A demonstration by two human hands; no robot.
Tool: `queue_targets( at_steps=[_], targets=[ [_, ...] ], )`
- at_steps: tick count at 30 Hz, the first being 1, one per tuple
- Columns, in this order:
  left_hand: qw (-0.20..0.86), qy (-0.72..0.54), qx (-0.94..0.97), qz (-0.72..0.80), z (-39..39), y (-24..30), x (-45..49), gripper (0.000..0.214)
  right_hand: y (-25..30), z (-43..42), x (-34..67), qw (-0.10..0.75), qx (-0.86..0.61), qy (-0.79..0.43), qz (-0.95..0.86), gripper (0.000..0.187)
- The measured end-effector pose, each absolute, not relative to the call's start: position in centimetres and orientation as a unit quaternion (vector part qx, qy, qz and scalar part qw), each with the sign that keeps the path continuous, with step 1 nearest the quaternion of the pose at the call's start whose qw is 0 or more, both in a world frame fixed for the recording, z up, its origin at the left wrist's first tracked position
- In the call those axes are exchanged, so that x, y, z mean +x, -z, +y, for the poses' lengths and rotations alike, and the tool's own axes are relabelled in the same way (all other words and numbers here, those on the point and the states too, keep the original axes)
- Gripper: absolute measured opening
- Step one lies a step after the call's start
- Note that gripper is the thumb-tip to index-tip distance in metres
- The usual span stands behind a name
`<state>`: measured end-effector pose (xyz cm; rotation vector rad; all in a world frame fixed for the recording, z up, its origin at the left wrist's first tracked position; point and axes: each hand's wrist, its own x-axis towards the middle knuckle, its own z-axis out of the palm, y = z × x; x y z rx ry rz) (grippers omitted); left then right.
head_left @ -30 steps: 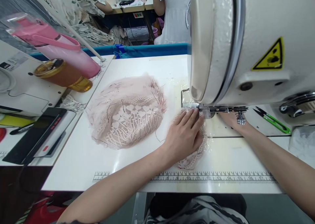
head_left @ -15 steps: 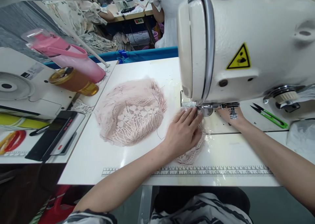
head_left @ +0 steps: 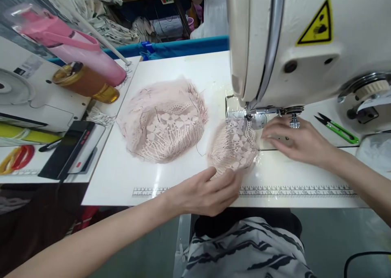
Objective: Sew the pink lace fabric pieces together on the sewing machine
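Observation:
A small pink lace piece (head_left: 233, 147) lies on the white table (head_left: 195, 66), its far end under the presser foot (head_left: 255, 118) of the sewing machine (head_left: 305, 41). My left hand (head_left: 204, 190) rests at the table's front edge, fingers loosely stretched and touching the lace's near edge. My right hand (head_left: 293, 141) lies flat on the machine bed to the right of the foot, fingers extended, with the fingertips at the lace's right edge.
A pile of pink lace pieces (head_left: 163, 121) sits left of the machine. Green thread snips (head_left: 337, 128) lie at the right. A pink bottle (head_left: 73, 49), an amber jar (head_left: 82, 82) and a black device (head_left: 73, 147) are on the left. A ruler strip (head_left: 290, 192) runs along the front edge.
My left hand has slid off the lace piece back to the table's front edge. My right hand has come out from behind the presser foot toward me. The lace piece now lies uncovered.

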<state>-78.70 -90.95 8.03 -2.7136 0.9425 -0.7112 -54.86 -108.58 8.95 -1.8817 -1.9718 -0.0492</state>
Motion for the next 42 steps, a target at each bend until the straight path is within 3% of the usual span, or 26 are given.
queue_targets(
  at_steps=[4,9,12,14,16,17,22,26,28,30,37,42],
  targets=[
    [0.056,0.225,-0.935,0.268,-91.6,-7.0,-79.2,0.011,-8.6,-108.5,-56.7,0.196,-0.611,0.015,-0.766,0.024],
    [-0.179,0.135,-0.974,0.026,-91.2,-9.9,-78.3,0.017,-8.1,-107.8,-56.4,0.182,-0.602,0.001,-0.778,0.017],
    [-0.249,0.066,-0.966,0.002,-90.3,-11.6,-76.7,0.022,-8.3,-107.2,-56.0,0.234,-0.587,0.006,-0.775,0.009],
    [-0.23,0.046,-0.97,0.067,-89.9,-11.6,-75.3,0.027,-8.6,-107.0,-55.7,0.266,-0.575,-0.023,-0.773,0.01],
    [-0.161,0.071,-0.977,0.123,-89.9,-10.5,-73.9,0.019,-8.9,-106.9,-55.5,0.287,-0.57,-0.058,-0.767,0.013],
    [-0.118,0.104,-0.978,0.14,-90.0,-9.8,-73.3,0.007,-8.9,-106.9,-55.3,0.296,-0.57,-0.069,-0.763,0.014],
    [0.009,0.302,-0.94,0.156,-90.8,-6.6,-72.1,0.023,-8.3,-107.6,-55.2,0.265,-0.605,-0.054,-0.748,0.012],
    [0.009,0.34,-0.929,0.148,-91.0,-6.2,-72.1,0.023,-7.5,-107.6,-55.8,0.162,-0.649,0.048,-0.742,0.034],
    [0.003,0.351,-0.925,0.143,-91.0,-6.2,-72.1,0.026,-7.2,-107.4,-56.1,0.148,-0.636,0.087,-0.753,0.027],
    [-0.001,0.362,-0.922,0.138,-91.0,-6.3,-72.1,0.027,-7.1,-107.3,-56.2,0.162,-0.612,0.105,-0.767,0.019],
    [-0.015,0.336,-0.93,0.151,-90.5,-6.0,-72.0,0.011,-6.9,-107.4,-56.4,0.24,-0.575,0.086,-0.777,0.027],
    [-0.089,0.189,-0.969,0.131,-89.9,-5.1,-71.9,0.049,-6.9,-107.6,-56.4,0.244,-0.586,0.076,-0.769,0.033]
  ],
)
